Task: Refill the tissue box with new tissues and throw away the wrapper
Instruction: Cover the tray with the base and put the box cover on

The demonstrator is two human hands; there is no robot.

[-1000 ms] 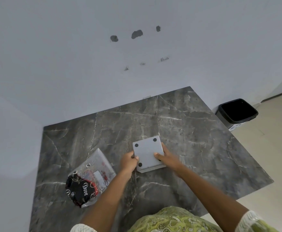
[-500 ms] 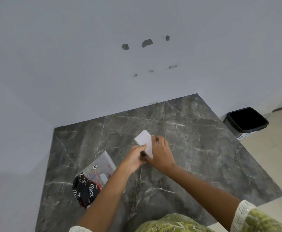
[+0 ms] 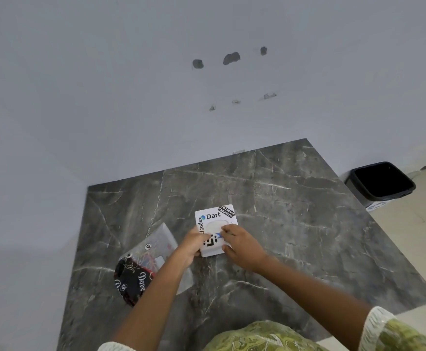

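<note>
Tissue box point(image 3: 215, 230) now sits sticker-side up on the tabletop point(image 3: 295, 224); a second ago its footed base faced up. Left hand point(image 3: 190, 245) grips its left edge, right hand point(image 3: 239, 245) pinches at the opening. Wrapper point(image 3: 143, 264) lies just left; bin point(image 3: 381, 182) well apart.

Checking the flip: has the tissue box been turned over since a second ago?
Yes. The tissue box now shows its stickered top, not its footed underside, on the same table spot.
</note>
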